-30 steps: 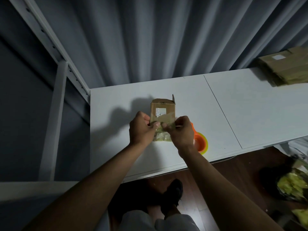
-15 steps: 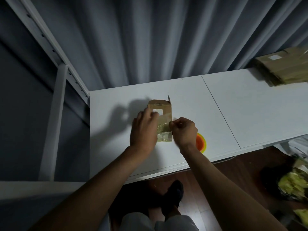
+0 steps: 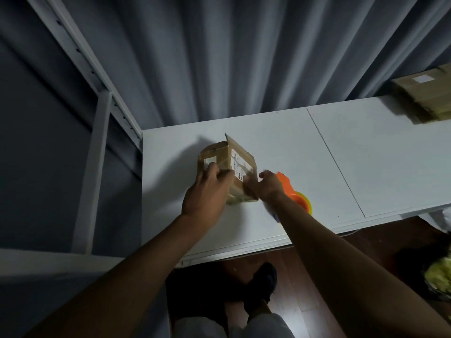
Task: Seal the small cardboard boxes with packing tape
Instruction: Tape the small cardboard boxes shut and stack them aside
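The left hand lies over the near left corner of the small cardboard box, fingers curled on it. The box, matte brown with a paper label, stands mid-bench, long axis receding. The right hand pinches its right edge; the glossy orange tape dispenser sits just right.

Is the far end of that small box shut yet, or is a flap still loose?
Still open: on the small cardboard box, a flap sticks up at the far top edge. Both hands are at its near end.
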